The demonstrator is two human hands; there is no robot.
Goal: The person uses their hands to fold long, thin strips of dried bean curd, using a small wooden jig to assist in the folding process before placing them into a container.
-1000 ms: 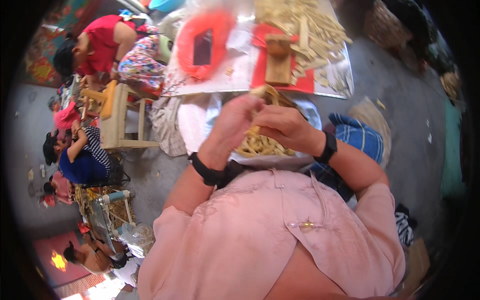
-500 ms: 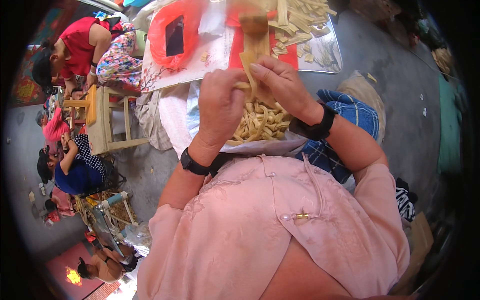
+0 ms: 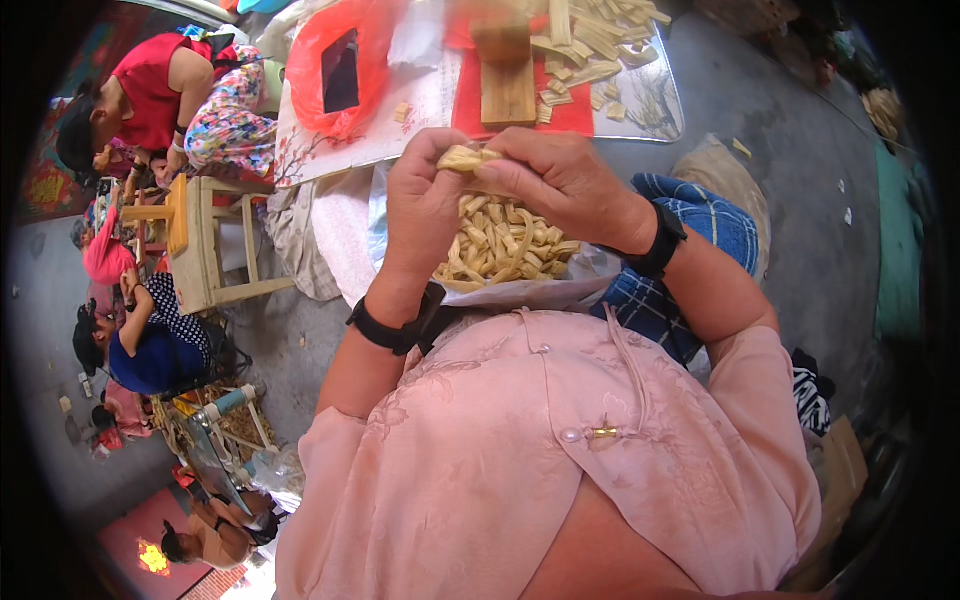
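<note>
Between my two hands is a pale yellow plant strip (image 3: 463, 158), folded into a short, thick bundle. My left hand (image 3: 422, 195) pinches its left end, and the fingers of my right hand (image 3: 570, 185) close on its right end. Just below them, a heap of folded pale strips (image 3: 507, 240) fills an open plastic bag (image 3: 575, 290) against my front. Ahead of my hands a wooden block (image 3: 507, 90) stands on a red sheet (image 3: 468, 105). Loose flat strips (image 3: 597, 68) and short cut pieces lie to its right.
A red plastic bag (image 3: 378, 85) with a dark phone (image 3: 341, 72) lies on the table (image 3: 300, 150). Blue checked cloth (image 3: 712, 225) is at my right. To the left are a wooden stool (image 3: 195, 240) and several people at work, one in a red top (image 3: 150, 80).
The strip that stood upright between my hands is now folded into a compact bundle. My right hand has moved slightly down and left, uncovering the wooden block and more of the heap.
</note>
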